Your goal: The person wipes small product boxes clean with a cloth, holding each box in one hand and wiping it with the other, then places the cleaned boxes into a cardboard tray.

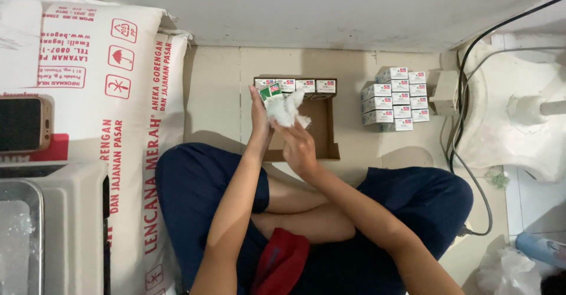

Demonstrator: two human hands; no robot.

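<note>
— Seated cross-legged on the floor, we hold a small green-and-white carton up in our left hand, fingers closed around its lower edge. What do we make of the step?

— We judge it to be wiping: our right hand is clenched on a crumpled white cloth and presses it against the carton's side. The carton sits in the air just above the near end of the open cardboard box, where a row of like cartons lines the far wall.

— And the next move, as we read it?

— It likely calls for turning the carton in the left hand so the cloth reaches another face, with a light grip so the thin card does not crush. That is our judgement only.

— How do our arms lie?

— Both forearms reach forward from our knees, the left nearly straight and raised, wrist bent up; the right comes in from the side, elbow out, wrist angled toward the left hand. The two hands nearly touch.

— What else is around us?

— A stack of the same cartons stands on the floor to the right, well apart from the box, near a white fan base and its black cable. A large printed sack lies on our left.
</note>
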